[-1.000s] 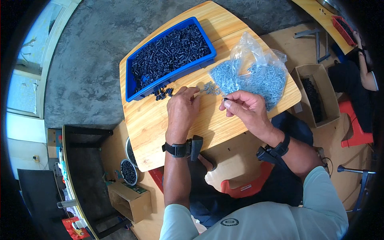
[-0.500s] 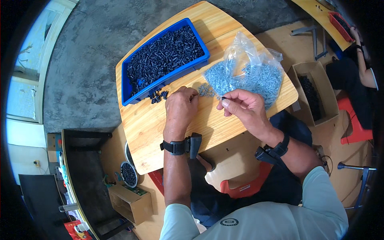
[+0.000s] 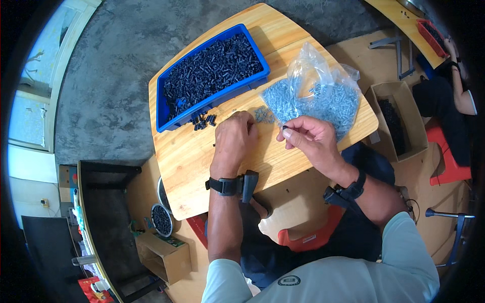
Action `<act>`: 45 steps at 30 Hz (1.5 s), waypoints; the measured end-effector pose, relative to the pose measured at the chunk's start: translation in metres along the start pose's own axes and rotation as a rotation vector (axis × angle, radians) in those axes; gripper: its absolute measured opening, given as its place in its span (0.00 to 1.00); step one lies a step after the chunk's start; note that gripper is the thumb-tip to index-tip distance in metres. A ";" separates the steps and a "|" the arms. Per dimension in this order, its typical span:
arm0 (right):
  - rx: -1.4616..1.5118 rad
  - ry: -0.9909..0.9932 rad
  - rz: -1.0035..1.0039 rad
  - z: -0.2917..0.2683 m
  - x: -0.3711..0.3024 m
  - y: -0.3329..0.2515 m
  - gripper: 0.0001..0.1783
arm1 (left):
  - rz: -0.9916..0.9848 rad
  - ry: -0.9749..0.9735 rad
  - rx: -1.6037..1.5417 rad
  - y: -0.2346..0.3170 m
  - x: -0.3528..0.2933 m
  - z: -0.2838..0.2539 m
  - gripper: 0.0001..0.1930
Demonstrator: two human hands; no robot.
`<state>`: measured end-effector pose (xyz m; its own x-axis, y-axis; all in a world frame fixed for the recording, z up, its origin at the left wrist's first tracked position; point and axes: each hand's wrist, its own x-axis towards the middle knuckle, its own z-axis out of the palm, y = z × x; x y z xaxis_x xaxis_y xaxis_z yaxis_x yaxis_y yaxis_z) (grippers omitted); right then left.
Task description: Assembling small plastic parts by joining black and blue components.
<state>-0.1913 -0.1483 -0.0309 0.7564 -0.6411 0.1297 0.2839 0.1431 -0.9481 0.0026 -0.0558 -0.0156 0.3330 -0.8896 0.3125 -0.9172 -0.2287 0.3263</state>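
Observation:
My right hand (image 3: 314, 142) pinches a small black cylindrical part (image 3: 285, 128) between thumb and forefinger over the wooden table (image 3: 182, 171). Beside it, my left hand (image 3: 234, 137) is closed, knuckles up, near the tabletop; whatever its fingers hold is hidden. A little dark piece (image 3: 214, 145) shows at that hand's left edge. Several loose black parts (image 3: 203, 121) lie between the left hand and a blue bin (image 3: 217, 99) full of similar black pieces. Just beyond both hands is a small spread of silvery parts (image 3: 263, 115), next to a clear plastic bag (image 3: 323, 96) holding many more.
At the right stands a cardboard box (image 3: 423, 135) with dark parts inside. A red stool (image 3: 449, 160) and another person's arm (image 3: 461, 91) are farther right, by a red tray (image 3: 430, 39). Lower left, a metal bowl (image 3: 161, 220) of black pieces sits near an open carton (image 3: 169, 257).
My left hand has shifted slightly right and nearer to me, and the little dark piece now shows at its left edge. The right hand keeps its pinch on the black part.

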 end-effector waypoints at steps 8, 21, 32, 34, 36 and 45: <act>0.015 -0.055 0.080 0.004 0.001 0.005 0.10 | -0.038 0.007 -0.420 0.025 -0.016 -0.026 0.03; 0.155 -0.130 0.178 0.006 0.003 0.009 0.13 | 0.080 -0.018 -0.514 0.040 -0.026 -0.039 0.07; 0.190 -0.138 0.110 0.004 0.002 0.013 0.13 | -0.011 0.023 -0.753 0.036 -0.029 -0.029 0.06; 0.170 -0.128 0.066 0.006 0.001 0.014 0.12 | -0.025 0.030 -0.761 0.034 -0.031 -0.029 0.05; 0.150 -0.119 0.021 0.008 0.000 0.013 0.12 | -0.039 0.036 -0.768 0.032 -0.033 -0.029 0.05; -0.261 -0.055 -0.193 0.011 -0.007 0.006 0.10 | -0.070 -0.031 -0.977 0.039 -0.032 -0.036 0.03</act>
<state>-0.1885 -0.1350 -0.0340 0.7360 -0.5952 0.3227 0.2695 -0.1797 -0.9461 -0.0364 -0.0220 0.0189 0.3612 -0.8998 0.2448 -0.3059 0.1337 0.9426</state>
